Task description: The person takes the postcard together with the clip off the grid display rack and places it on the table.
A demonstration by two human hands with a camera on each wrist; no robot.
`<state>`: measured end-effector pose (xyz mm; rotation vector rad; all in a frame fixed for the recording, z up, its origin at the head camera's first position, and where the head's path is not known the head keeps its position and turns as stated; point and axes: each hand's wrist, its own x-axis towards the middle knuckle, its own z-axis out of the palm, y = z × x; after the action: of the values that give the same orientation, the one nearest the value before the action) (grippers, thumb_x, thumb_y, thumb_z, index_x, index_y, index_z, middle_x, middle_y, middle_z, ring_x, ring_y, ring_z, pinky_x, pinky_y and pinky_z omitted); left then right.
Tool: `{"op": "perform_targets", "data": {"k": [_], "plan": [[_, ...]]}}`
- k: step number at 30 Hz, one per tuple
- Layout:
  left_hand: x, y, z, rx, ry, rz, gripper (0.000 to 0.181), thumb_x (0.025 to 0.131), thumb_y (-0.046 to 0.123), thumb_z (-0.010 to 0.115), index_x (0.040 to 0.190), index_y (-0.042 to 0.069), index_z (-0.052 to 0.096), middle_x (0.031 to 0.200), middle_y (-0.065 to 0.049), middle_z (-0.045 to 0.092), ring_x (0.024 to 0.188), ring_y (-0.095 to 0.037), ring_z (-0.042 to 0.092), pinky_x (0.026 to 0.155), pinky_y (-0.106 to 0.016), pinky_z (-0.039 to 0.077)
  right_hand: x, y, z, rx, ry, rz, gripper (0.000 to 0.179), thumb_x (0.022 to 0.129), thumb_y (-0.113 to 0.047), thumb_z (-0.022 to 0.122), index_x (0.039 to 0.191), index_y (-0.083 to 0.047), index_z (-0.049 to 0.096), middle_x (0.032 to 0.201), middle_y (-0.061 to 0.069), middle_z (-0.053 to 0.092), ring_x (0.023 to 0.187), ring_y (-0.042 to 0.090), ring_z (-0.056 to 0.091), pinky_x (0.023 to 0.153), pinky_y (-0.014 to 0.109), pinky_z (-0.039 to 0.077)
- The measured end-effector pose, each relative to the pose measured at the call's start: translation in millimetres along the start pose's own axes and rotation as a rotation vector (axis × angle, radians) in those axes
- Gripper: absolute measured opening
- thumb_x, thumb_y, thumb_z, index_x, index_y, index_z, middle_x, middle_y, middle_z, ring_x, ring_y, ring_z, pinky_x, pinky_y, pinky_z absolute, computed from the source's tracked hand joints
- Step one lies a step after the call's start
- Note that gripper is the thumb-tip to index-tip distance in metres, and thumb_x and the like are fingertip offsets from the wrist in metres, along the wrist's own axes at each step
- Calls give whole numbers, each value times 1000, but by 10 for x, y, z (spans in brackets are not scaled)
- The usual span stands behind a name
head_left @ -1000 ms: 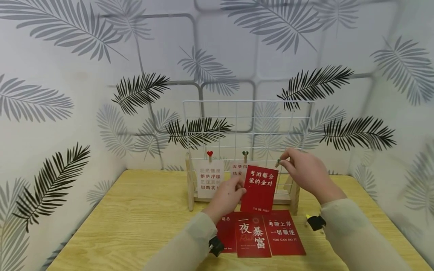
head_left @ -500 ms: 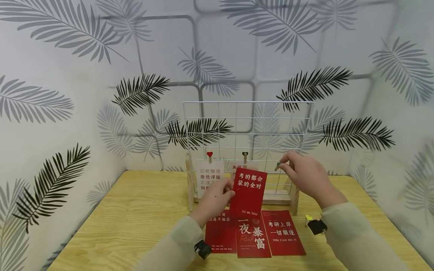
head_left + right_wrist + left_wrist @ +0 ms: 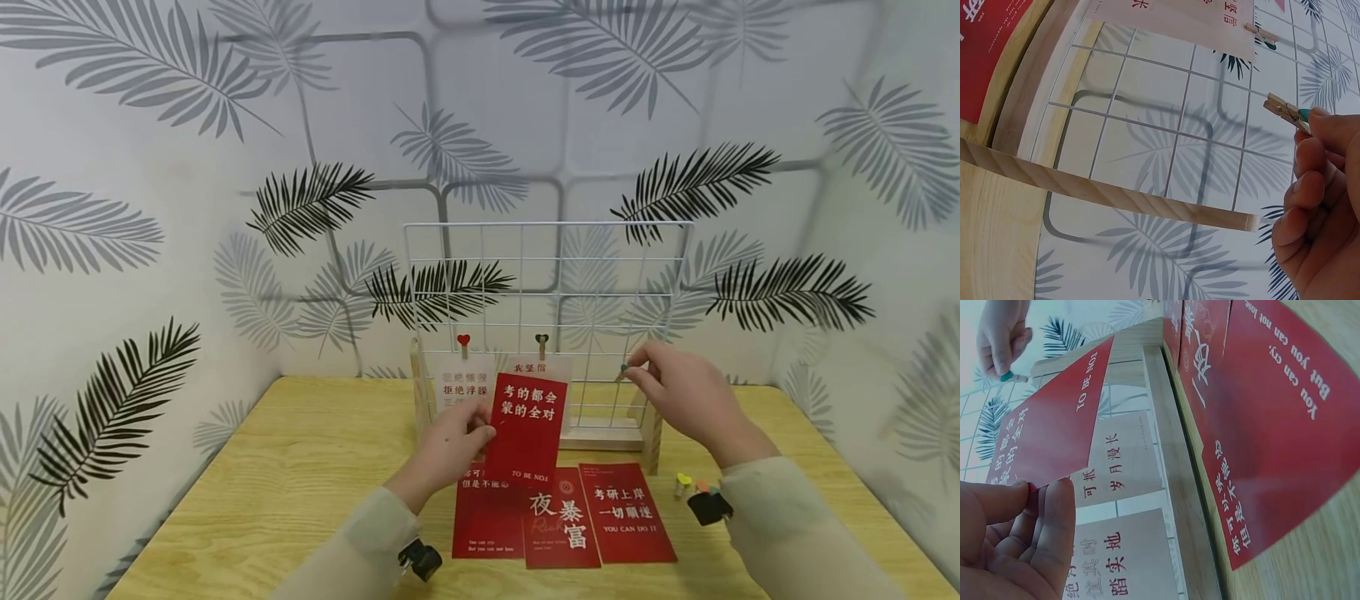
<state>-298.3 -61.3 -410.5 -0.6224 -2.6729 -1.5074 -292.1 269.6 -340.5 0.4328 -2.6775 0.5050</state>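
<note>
My left hand [image 3: 452,440] pinches a red card [image 3: 525,429] with white lettering by its left edge, in front of the wire grid rack [image 3: 592,326]. In the left wrist view the card [image 3: 1063,419] shows thumb and forefinger at its edge. My right hand [image 3: 686,398] pinches a small wooden clothespin [image 3: 1286,112] with a green top, near the rack's right side. Two pale cards hang on the rack, one card [image 3: 465,372] under a red-heart clothespin [image 3: 464,342], the other card [image 3: 558,367] under a dark green-heart clothespin [image 3: 542,346]; the red card partly hides the latter.
On the wooden table [image 3: 315,492] lie a left red card [image 3: 487,521], a middle red card [image 3: 558,533] and a right red card [image 3: 628,512]. A yellow-topped clothespin [image 3: 682,483] and an orange-topped piece [image 3: 702,486] lie beside my right wrist.
My left hand has moved left with the red card, away from the right hand. The right hand has shifted slightly right and down, still holding the clothespin.
</note>
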Motion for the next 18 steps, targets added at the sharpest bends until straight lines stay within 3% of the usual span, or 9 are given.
{"op": "perform_targets", "data": {"k": [5,9,18], "plan": [[-56,-27,-84,-66,-19,1,4,103,8,59,99,7,57,80,-6,58,69,-21,60,63,-34,57,-31,26,11,11,1,13,14,102,-26,63,107,-13,64,70,-3,55,58,16,47,54,35,41],[-100,-49,-156,-63,-12,3,5,102,9,59,101,4,58,82,-7,59,70,-26,61,63,-34,56,-56,46,24,20,-10,24,15,102,-26,62,107,-12,65,71,-2,55,58,16,47,54,35,41],[-211,-97,-350,-93,-3,-31,4,103,9,58,103,6,58,89,-7,62,74,-22,65,72,-41,60,-115,86,38,42,-30,46,15,102,-26,63,108,-12,64,70,-2,54,57,16,45,52,34,38]]}}
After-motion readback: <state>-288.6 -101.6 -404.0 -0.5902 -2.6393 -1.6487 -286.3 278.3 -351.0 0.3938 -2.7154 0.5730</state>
